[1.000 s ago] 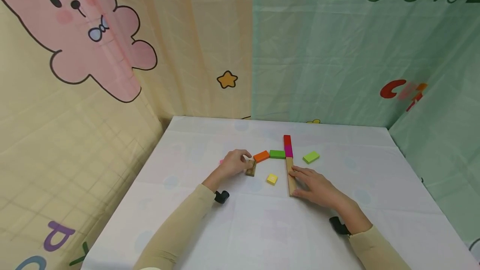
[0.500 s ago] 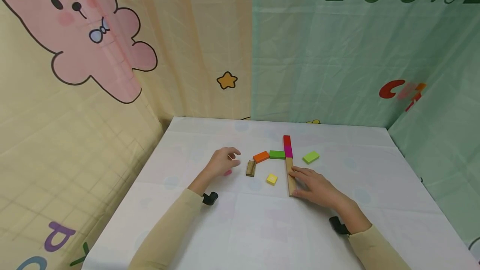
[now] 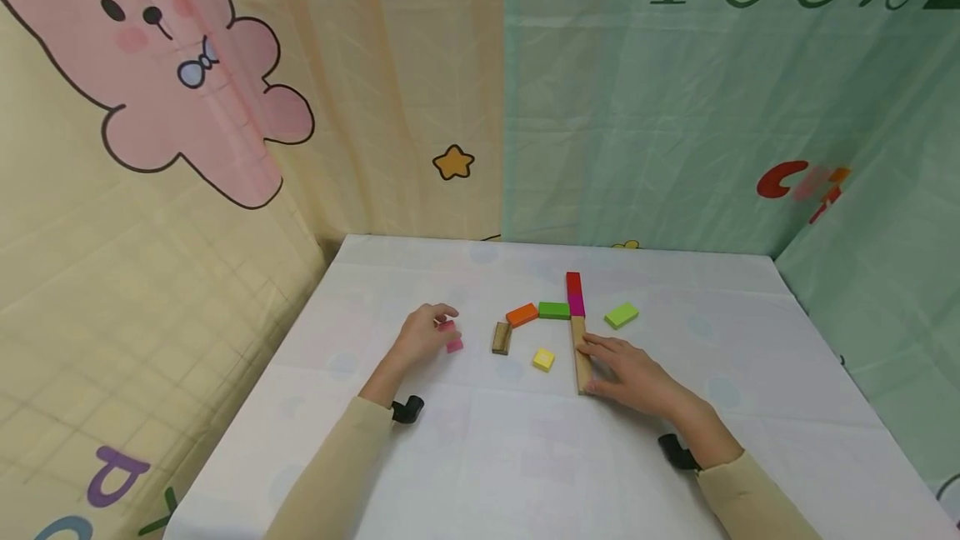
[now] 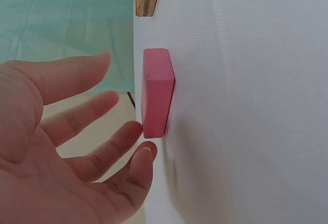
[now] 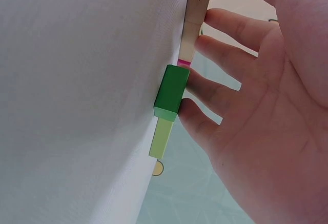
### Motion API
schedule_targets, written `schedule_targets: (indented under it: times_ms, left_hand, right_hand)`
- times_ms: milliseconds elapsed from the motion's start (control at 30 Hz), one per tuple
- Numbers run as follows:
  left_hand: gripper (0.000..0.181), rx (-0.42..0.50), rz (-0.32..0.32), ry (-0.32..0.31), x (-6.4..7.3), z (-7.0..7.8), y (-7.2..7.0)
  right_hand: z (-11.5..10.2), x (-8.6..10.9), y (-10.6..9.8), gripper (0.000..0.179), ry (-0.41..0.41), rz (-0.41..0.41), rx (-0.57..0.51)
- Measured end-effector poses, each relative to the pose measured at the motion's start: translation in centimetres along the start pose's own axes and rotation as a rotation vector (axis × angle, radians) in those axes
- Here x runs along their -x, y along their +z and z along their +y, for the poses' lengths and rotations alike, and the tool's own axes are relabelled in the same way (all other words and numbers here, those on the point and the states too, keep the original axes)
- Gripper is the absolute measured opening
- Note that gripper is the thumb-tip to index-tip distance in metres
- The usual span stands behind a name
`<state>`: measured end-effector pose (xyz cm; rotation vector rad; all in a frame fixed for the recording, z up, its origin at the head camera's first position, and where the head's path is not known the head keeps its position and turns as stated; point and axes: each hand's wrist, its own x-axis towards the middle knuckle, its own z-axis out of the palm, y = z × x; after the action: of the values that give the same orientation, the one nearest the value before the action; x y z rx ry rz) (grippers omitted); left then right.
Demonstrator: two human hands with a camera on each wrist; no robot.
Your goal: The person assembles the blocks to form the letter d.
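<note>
My left hand [image 3: 423, 333] is at the pink block [image 3: 452, 337], its thumb and fingers spread apart around it. In the left wrist view the pink block [image 4: 157, 93] lies on the white cloth, with the fingertips close beside it. My right hand [image 3: 633, 373] rests along the long pale wooden strip [image 3: 580, 348], its fingers extended and touching the strip. Magenta [image 3: 576, 305] and red [image 3: 573, 282] blocks continue the strip's line. A green block [image 3: 554, 310] meets that line from the left, followed by a tilted orange block [image 3: 522, 314] and a brown wooden block [image 3: 501, 338].
A yellow block [image 3: 543, 359] lies between the brown block and the wooden strip. To the right of the row is a light green block [image 3: 622, 315]. The white-covered table [image 3: 495, 473] is bordered by printed curtains [image 3: 637, 107] at the back and sides.
My left hand has let go of the brown block and moved left to the pink block. My right hand stays on the wooden strip.
</note>
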<state>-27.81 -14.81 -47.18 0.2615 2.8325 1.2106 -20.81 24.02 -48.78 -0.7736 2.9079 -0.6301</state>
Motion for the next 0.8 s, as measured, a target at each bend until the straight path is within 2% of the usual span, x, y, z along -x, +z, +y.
schedule_targets:
  times_ms: [133, 333, 567, 800]
  left_hand:
    - [0.043, 0.001, 0.012, 0.006, 0.2, -0.7, 0.1]
    - [0.053, 0.037, 0.006, -0.026, 0.1, -1.4, 0.0]
    - [0.055, 0.060, 0.006, -0.073, -0.4, -2.1, -0.2]
    - [0.055, 0.042, -0.011, -0.063, 0.0, -2.5, 0.4]
  right_hand:
    - [0.0, 0.0, 0.1, 0.072, 0.007, 0.000, 0.001]
    - [0.1, -0.1, -0.1, 0.073, 0.006, 0.000, 0.006]
    - [0.1, -0.4, -0.6, 0.073, -0.011, 0.012, 0.015]
    - [0.2, 0.0, 0.1, 0.072, 0.005, 0.001, -0.008]
